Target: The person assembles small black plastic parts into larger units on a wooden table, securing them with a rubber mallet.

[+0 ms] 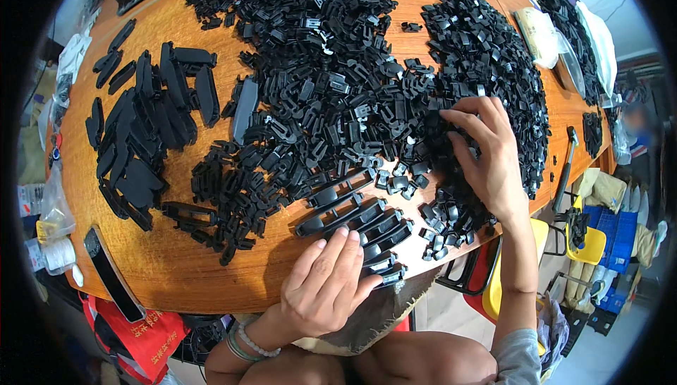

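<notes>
Long black frames (pixel 384 226) sit side by side near your edge of the worktop (pixel 233 288), so going by the head view (the only one here) you've got them right at your left hand (pixel 324 286). Their long axes slant, rising toward your right. Your left hand is way nearer than the other: its fingers lie side by side over the row, tips touching it, thumb spread off to the right, not wrapped round anything. Your right hand (pixel 490 156) is up and right of the row, at the near-left side of the heap of small black parts (pixel 486 53). Fingers curled, thumb and fingertips look slightly apart, but it's dark on dark, so can't tell if you've got a part pinched there. Loose small caps (pixel 402 184) lie between row and right hand.
</notes>
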`<state>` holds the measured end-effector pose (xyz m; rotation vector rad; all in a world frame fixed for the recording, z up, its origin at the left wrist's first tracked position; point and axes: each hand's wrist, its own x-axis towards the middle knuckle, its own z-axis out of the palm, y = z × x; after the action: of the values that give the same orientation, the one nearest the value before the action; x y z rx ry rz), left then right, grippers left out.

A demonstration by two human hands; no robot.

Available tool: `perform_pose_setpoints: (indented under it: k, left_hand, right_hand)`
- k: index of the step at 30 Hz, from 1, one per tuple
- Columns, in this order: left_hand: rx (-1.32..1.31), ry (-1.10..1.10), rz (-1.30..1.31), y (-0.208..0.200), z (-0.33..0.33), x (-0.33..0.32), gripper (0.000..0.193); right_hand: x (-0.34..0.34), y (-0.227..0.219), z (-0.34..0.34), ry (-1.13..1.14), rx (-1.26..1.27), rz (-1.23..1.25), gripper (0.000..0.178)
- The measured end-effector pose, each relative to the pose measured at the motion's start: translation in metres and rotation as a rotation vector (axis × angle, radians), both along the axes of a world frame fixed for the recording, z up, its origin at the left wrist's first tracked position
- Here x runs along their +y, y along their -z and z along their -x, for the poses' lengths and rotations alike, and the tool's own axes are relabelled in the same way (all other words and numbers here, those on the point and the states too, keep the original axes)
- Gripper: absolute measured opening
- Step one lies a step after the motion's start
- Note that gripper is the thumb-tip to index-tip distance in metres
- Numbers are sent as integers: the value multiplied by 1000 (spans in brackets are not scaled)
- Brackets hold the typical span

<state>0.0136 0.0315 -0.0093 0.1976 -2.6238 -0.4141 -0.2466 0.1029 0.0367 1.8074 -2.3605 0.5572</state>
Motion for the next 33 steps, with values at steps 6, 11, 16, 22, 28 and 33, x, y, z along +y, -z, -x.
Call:
perform_pose_setpoints:
  k: [6,11,16,22,28,33]
  left_hand:
    - [-13,17,-31,-2,0,0,41]
    - [1,21,-60,0,1,1,42]
    - [81,-65,-64,2,0,-1,41]
    - [82,-146,-88,1,0,0,41]
    - [125,-139,-128,4,0,-1,40]
    - [155,-147,-116,7,-1,0,38]
  right_hand:
    - [7,2,4,27,-158,54,20]
    - [23,-1,-23,70,-564,272,20]
    - [16,4,-42,-71,-570,313,21]
    - [4,5,-61,-197,-751,258,31]
    - [-14,11,-73,-330,-727,61,11]
    - [-21,23,-76,-468,-641,87,15]
